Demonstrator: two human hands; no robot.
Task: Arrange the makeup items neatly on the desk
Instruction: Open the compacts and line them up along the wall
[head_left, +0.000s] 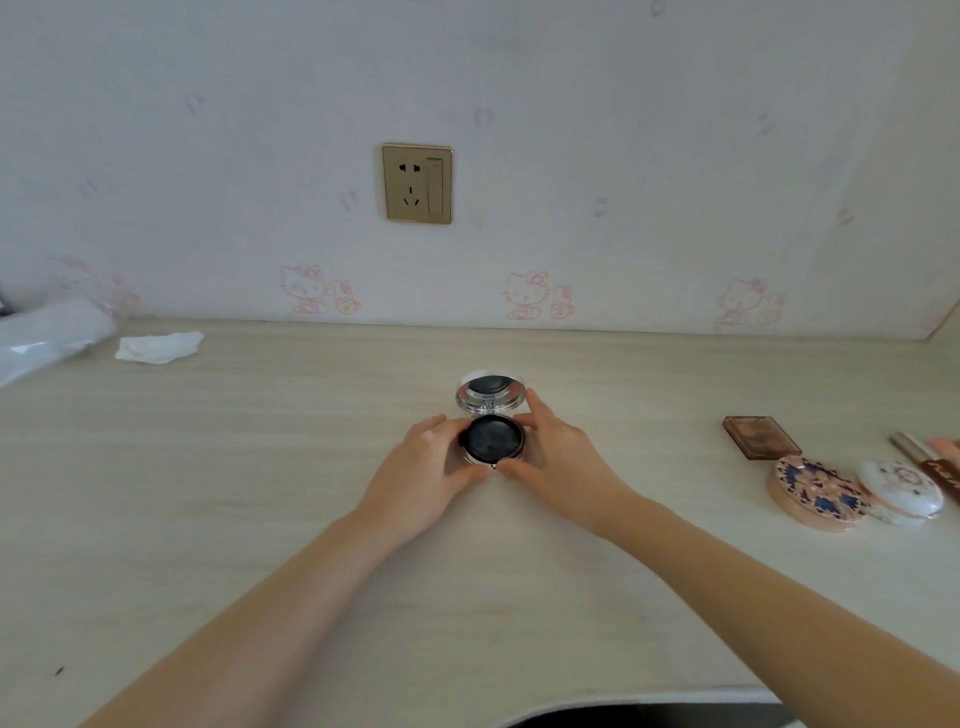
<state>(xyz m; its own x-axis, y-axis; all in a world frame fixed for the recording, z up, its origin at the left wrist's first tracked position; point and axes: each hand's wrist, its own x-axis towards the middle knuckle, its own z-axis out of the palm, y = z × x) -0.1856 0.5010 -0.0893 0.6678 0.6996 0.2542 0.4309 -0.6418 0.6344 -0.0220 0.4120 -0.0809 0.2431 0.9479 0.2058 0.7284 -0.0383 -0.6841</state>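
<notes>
Open compact (491, 422) sits on desk (260, 467) between both hands, lid up. Left hand (426, 467) grips base from left; right hand (556, 457) grips from right. Other makeup items (831, 483) lie well right of right hand.

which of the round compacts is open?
The silver compact mid-desk, held between left hand and right hand, lid up. The floral compact and white compact at right are closed.

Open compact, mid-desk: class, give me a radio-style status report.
Left hand and right hand both grip open compact. Lid up, mirror showing. Other makeup far right; nothing in the way.
</notes>
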